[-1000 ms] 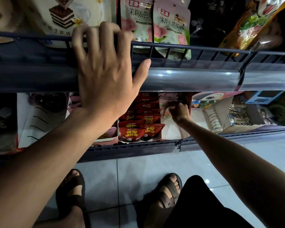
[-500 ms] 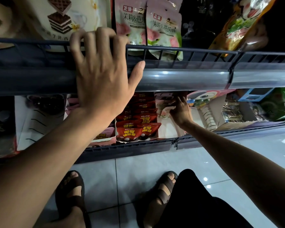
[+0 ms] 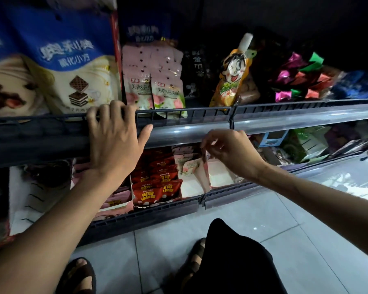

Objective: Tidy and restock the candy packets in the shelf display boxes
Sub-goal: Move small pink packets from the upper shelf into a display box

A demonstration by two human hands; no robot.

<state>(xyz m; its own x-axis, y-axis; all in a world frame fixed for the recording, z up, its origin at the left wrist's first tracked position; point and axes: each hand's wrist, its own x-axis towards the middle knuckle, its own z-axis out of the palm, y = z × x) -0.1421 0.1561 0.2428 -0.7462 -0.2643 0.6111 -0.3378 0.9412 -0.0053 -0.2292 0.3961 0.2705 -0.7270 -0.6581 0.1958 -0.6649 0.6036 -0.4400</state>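
My left hand point(image 3: 115, 134) grips the dark front rail point(image 3: 200, 115) of the upper shelf, fingers curled over it. My right hand point(image 3: 227, 149) is just below that shelf's edge, its fingertips pinching the top of a pink candy packet point(image 3: 189, 166) that stands in a white display box point(image 3: 191, 187) on the lower shelf. That box is mostly bare at its front. To its left a box of red candy packets point(image 3: 157, 187) is full. Above, on the upper shelf, stand pink and white packets point(image 3: 155, 90) of the same kind.
Large blue and white wafer bags point(image 3: 51, 66) fill the upper shelf's left. An orange cartoon pouch point(image 3: 232, 75) and shiny wrapped sweets point(image 3: 300, 79) sit to the right. More boxes point(image 3: 302, 143) line the lower shelf's right. My sandalled feet point(image 3: 79, 274) stand on pale floor tiles.
My view has tilted up, showing more of the upper shelf. My right hand has risen from deep in the white box to just under the upper shelf's edge, pinching a pink packet.
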